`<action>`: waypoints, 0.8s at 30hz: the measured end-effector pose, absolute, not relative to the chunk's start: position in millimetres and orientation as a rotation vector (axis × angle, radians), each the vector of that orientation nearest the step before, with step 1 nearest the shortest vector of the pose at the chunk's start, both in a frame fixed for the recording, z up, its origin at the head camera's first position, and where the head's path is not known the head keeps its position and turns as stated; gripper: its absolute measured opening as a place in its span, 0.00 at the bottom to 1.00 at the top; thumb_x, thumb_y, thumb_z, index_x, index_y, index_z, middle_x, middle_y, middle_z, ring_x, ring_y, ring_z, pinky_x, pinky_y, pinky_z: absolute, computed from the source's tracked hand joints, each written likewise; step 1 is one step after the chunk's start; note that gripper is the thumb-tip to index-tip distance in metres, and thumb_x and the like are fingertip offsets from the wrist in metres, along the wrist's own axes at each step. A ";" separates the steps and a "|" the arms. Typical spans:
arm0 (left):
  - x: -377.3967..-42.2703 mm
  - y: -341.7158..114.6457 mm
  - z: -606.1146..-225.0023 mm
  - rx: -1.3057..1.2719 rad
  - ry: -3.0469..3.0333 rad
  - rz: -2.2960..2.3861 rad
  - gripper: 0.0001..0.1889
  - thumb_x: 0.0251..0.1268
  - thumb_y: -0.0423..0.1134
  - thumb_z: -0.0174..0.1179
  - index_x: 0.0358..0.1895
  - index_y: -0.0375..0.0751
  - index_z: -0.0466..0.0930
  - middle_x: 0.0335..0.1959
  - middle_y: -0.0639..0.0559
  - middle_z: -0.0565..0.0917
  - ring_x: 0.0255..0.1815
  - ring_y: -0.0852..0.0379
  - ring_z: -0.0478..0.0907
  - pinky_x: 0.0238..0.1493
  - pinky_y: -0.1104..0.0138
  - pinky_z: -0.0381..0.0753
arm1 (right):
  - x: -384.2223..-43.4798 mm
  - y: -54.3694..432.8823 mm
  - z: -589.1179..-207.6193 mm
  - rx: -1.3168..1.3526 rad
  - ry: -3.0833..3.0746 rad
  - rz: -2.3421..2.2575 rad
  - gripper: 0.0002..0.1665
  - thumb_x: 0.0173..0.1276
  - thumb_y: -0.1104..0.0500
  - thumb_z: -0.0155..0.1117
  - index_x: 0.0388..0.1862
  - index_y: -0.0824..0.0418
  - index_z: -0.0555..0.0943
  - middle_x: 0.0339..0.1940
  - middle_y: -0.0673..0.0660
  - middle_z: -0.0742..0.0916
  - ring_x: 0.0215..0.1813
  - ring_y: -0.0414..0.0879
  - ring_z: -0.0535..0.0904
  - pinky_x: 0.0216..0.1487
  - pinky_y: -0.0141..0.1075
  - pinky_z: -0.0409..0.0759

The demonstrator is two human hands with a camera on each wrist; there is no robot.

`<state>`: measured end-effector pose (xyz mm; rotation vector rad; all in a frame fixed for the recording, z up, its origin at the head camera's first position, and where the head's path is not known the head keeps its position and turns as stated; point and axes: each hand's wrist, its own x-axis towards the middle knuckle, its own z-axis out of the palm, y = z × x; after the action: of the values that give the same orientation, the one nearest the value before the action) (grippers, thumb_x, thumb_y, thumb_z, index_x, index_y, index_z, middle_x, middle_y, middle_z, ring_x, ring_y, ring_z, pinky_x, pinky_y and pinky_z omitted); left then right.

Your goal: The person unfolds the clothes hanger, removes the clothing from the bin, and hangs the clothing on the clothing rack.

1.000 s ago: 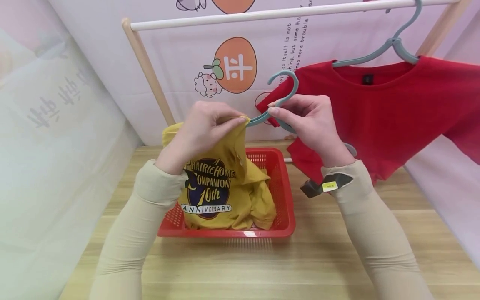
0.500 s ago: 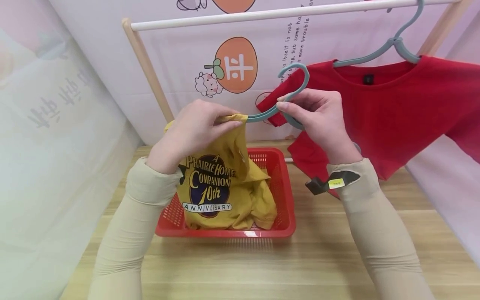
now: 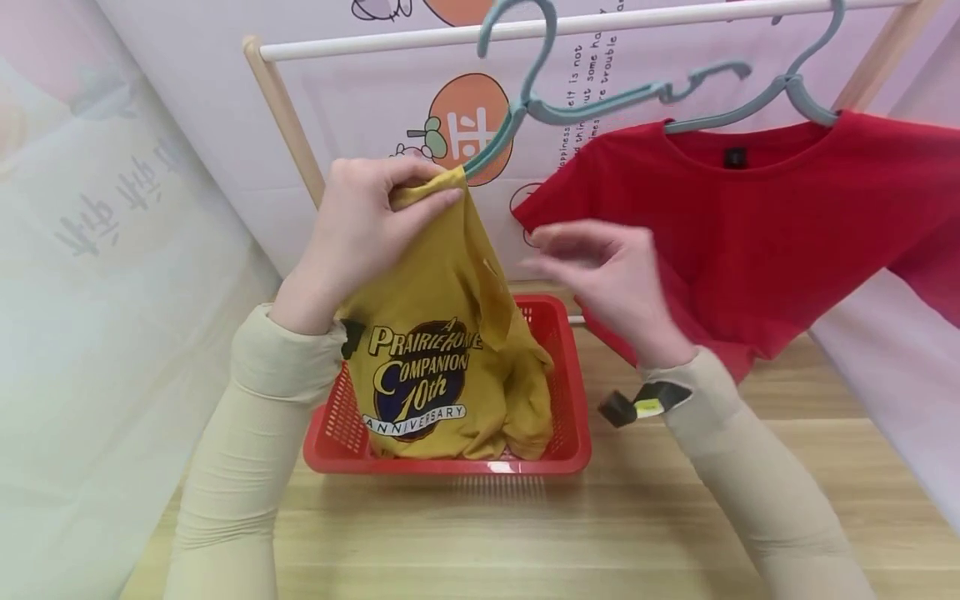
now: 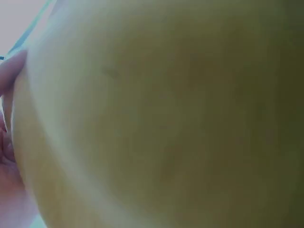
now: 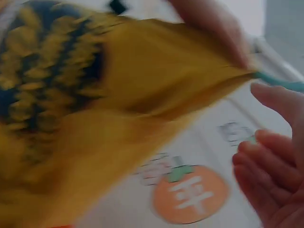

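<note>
My left hand point(image 3: 367, 225) pinches the collar of a yellow printed T-shirt point(image 3: 420, 333) together with the arm of a teal hanger point(image 3: 525, 108) inside it. The hanger's hook stands up before the rail, and its other arm sticks out bare to the right. The shirt's lower part lies bunched in a red basket point(image 3: 581, 442). Off to the right of the shirt, my right hand point(image 3: 607, 275) is in the air, blurred, thumb and fingers apart with nothing between them. Yellow cloth point(image 4: 156, 118) fills most of the left wrist view.
A white rail point(image 3: 412, 40) on wooden posts runs across the back. On its right side a red T-shirt point(image 3: 735, 217) hangs from another teal hanger point(image 3: 750, 112). The wooden table point(image 3: 465, 533) extends in front of the basket, and a printed white cloth backs the scene.
My right hand has let go of the hanger and dropped lower. My left hand has lifted the shirt and hanger up and left; the hanger's hook now overlaps the rail in view.
</note>
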<state>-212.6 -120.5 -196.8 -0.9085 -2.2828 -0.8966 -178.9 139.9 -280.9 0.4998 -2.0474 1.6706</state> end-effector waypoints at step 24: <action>-210.0 -152.3 -207.3 -0.833 -2.442 -1.070 0.10 0.67 0.46 0.70 0.46 0.46 0.90 0.37 0.53 0.89 0.29 0.58 0.79 0.32 0.74 0.77 | -210.0 237.2 -281.8 -0.047 -2.709 1.324 0.20 0.66 0.48 0.74 0.46 0.63 0.87 0.35 0.57 0.89 0.38 0.52 0.84 0.37 0.34 0.84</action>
<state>-210.0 -152.3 -207.3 -0.8328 -2.4423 -1.0701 -210.0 237.2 -281.8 -0.0465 -2.7086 1.3239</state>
